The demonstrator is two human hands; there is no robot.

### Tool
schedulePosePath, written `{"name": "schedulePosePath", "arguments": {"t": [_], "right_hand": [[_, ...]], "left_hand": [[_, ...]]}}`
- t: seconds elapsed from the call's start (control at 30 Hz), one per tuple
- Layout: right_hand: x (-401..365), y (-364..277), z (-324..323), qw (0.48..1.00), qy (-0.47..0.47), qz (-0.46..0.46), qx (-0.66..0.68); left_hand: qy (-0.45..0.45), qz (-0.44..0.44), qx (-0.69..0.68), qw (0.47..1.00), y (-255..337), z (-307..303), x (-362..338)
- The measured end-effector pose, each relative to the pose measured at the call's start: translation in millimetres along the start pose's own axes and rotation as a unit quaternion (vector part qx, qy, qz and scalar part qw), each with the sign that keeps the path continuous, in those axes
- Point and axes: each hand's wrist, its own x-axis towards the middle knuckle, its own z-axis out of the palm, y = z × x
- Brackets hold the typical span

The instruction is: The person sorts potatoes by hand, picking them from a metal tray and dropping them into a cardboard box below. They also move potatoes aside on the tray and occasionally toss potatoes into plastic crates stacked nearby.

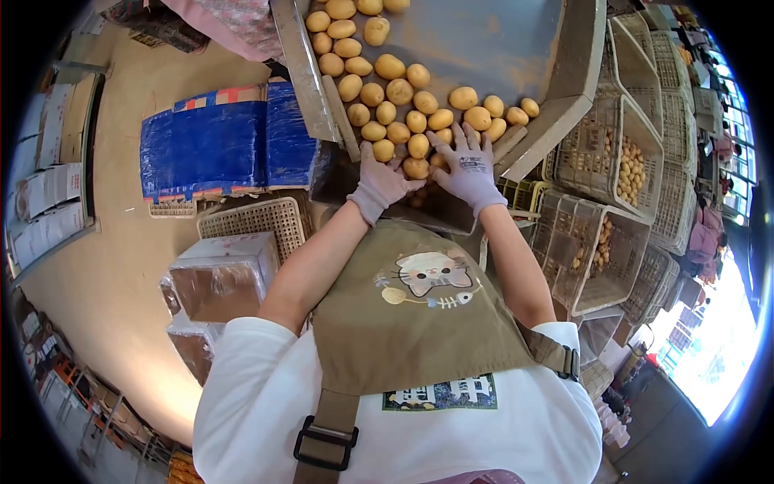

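Many round yellow potatoes [398,89] lie on a grey metal sorting chute [492,48] that narrows toward me. My left hand [380,184], in a pale glove, rests at the left side of the chute's mouth, its fingers apart beside the nearest potatoes. Across from it, my right hand [468,171], gloved as well, has its fingers spread against potatoes at the right side. One potato [416,168] sits between the two hands. Below them a dark opening [403,211] holds more potatoes, partly hidden by my hands.
Plastic crates [597,153] stand stacked on the right, some with potatoes. A blue-wrapped stack [205,149] is at the left, with an upturned crate [254,226] and plastic-wrapped boxes [222,274] nearer me. Another person's pink patterned clothing [234,24] shows at the top left.
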Motion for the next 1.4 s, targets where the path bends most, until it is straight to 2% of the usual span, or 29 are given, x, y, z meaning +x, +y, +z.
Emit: {"name": "schedulePosePath", "arguments": {"t": [0.6, 0.67, 0.7, 0.77, 0.87, 0.9, 1.0, 1.07, 1.1, 1.13, 1.2, 1.27, 1.3, 1.33, 1.4], "right_hand": [[-1, -2, 2, 1.000, 0.009, 0.009, 0.003], [0, -2, 1, 1.000, 0.003, 0.013, 0.001], [-1, -3, 1, 1.000, 0.014, 0.011, 0.006], [-1, -4, 0, 0.999, 0.036, 0.008, 0.014], [12, -16, 2, 0.979, 0.191, 0.010, 0.069], [14, -27, -7, 0.970, 0.231, -0.026, 0.073], [29, -49, -14, 0.962, 0.223, -0.133, 0.087], [42, -29, -7, 0.983, 0.172, -0.053, 0.022], [47, -19, -5, 0.979, 0.199, 0.020, 0.025], [54, -6, -12, 0.985, 0.153, 0.064, 0.044], [62, -6, -10, 0.959, 0.242, 0.086, 0.117], [63, -31, -10, 0.985, 0.140, 0.023, 0.100], [63, -43, -14, 0.989, 0.137, 0.006, 0.056], [71, -39, -18, 0.980, 0.175, -0.055, 0.082], [88, -39, -33, 0.988, 0.124, -0.001, 0.088]], "left_hand": [[0.028, -0.008, 0.014, 0.999, 1, -3, -1], [0.013, 0.002, 0.047, 0.999, 1, -11, 2], [0.005, 0.008, 0.063, 0.998, 2, -15, 4], [0.050, 0.006, 0.094, 0.994, 3, -20, 8], [0.078, 0.029, 0.149, 0.985, 2, -29, 21], [0.082, 0.041, 0.168, 0.982, 1, -34, 27], [0.092, 0.068, 0.207, 0.972, -3, -48, 38], [0.090, 0.066, 0.185, 0.976, -3, -39, 31], [0.087, 0.061, 0.163, 0.981, -1, -29, 22], [0.085, 0.056, 0.139, 0.985, -1, -13, 9], [0.059, 0.059, 0.121, 0.989, -4, -2, -4], [0.062, 0.041, 0.063, 0.995, -8, 1, -1], [0.055, 0.033, 0.055, 0.996, -8, 2, 0], [0.049, 0.026, 0.048, 0.997, -6, 3, 2], [0.037, 0.012, 0.032, 0.999, -5, 1, 4]]}}
